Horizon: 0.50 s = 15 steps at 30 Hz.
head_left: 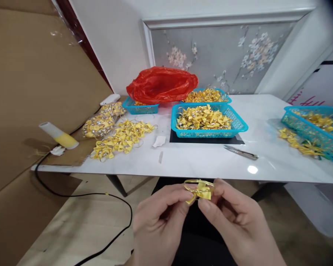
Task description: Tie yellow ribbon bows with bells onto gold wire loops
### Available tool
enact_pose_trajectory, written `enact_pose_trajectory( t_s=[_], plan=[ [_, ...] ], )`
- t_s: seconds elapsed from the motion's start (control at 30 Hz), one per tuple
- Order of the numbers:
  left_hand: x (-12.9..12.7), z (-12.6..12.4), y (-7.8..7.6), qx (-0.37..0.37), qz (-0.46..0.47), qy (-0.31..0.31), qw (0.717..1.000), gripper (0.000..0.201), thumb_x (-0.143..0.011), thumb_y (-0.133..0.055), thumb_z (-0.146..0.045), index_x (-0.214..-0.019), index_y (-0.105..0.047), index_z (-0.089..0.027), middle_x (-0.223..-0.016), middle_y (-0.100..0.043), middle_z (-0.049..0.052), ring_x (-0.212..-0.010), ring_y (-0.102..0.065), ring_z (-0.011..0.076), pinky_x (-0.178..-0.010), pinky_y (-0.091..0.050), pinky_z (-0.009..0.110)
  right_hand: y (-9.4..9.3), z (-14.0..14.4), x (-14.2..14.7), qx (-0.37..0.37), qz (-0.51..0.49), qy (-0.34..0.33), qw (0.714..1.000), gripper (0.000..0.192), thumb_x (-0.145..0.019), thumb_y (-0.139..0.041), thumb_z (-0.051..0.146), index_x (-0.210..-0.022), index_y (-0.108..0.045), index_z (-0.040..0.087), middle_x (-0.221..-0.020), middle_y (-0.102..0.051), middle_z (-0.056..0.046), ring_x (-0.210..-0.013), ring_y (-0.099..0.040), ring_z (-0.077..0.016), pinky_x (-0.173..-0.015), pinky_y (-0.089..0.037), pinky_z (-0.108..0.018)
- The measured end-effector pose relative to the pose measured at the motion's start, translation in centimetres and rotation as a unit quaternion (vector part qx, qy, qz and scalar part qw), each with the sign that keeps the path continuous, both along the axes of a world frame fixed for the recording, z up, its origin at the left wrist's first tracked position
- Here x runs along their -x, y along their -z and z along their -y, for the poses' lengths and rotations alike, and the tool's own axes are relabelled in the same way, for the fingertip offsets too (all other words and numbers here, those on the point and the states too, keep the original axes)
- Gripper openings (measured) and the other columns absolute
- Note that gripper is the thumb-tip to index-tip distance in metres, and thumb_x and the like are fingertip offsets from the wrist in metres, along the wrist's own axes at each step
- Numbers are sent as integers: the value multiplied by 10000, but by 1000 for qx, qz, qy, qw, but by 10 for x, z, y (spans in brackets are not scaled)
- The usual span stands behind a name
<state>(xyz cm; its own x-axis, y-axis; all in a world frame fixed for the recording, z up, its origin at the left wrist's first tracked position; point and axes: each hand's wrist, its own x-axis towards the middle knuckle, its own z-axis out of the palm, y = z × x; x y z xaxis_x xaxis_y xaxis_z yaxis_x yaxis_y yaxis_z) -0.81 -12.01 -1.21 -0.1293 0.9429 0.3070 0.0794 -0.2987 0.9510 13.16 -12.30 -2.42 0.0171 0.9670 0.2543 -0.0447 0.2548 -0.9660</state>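
Note:
Just in front of the table's near edge, my left hand [163, 218] and my right hand [233, 218] pinch one piece between them. It is a gold wire ring with a yellow ribbon bow [203, 193] on it. The ring's loop stands at the top, over my thumbs, and the bow's tails hang toward my fingertips. Both hands are closed on it, the left at its left side, the right at the bow. Beyond them, a blue basket [209, 133] holds many similar yellow bows. A pair of thread snips [241, 152] lies on the table nearby.
A pile of yellow bow rings [124, 138] and bagged ones [99, 123] lie at left. A red plastic bag [162, 87] rests by more blue baskets at the back. Another blue basket [316, 136] stands at right. A black cable [130, 218] hangs beside the table.

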Motion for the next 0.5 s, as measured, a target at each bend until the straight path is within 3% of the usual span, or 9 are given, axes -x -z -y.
enact_pose_trajectory(
  t_s=[0.17, 0.3, 0.5],
  plan=[
    [2, -1, 4, -54, -36, -19, 998, 367, -744, -724, 22, -798, -808, -331, -842, -818, -37, -752, -762, 170, -712, -628, 237, -1, 1, 1, 5, 2, 2, 1000, 242, -912, -613, 275, -693, -539, 202, -665, -465, 32, -563, -440, -107, -464, -374, -204],
    [4, -8, 8, -135, -56, 19, 989, 380, -737, -699, 60, -864, -800, -284, -884, -824, -31, -766, -770, 145, -729, -626, 187, -2, 2, 1, 63, -16, -9, 998, 276, -891, -639, 334, -669, -541, 203, -658, -457, 35, -576, -428, -111, -491, -360, -217],
    [6, -10, 9, -117, -38, 61, 990, 406, -743, -678, 87, -875, -793, -279, -916, -822, -62, -814, -764, 94, -772, -588, 103, -6, 1, 5, 123, -58, -2, 991, 254, -847, -681, 375, -682, -598, 201, -641, -504, 41, -591, -444, -105, -539, -385, -214]
  ],
)
